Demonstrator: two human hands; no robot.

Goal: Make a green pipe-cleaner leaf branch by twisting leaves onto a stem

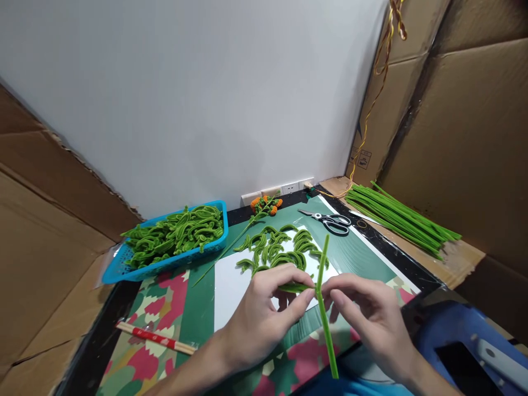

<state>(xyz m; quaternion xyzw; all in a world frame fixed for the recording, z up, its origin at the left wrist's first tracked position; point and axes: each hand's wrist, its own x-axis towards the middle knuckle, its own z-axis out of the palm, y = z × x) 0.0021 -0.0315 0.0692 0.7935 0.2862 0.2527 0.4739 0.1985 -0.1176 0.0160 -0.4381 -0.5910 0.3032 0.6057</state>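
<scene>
My left hand (266, 316) is closed in a pinch between thumb and forefinger. It holds a bent green piece of pipe cleaner (295, 287) at the point where it meets a long green pipe cleaner (328, 335). This long piece stands nearly upright, slightly kinked at the joint. Just right of the joint is my right hand (369, 316), its fingers loosely curled and thumb apart from forefinger. Its forefinger tip is at the stem; whether it touches is unclear. Behind both hands, several curled green pipe-cleaner pieces (270, 253) lie on a white sheet (226, 297).
A blue basket (165, 263) piled with green curls stands at left. Beyond the sheet lie an orange-flowered stem (264, 206) and scissors (334, 223). Straight green pipe cleaners (400, 220) lie at right on cardboard. Chopsticks in a red wrapper (154, 337) lie front left. A blue stool (466, 335) is front right.
</scene>
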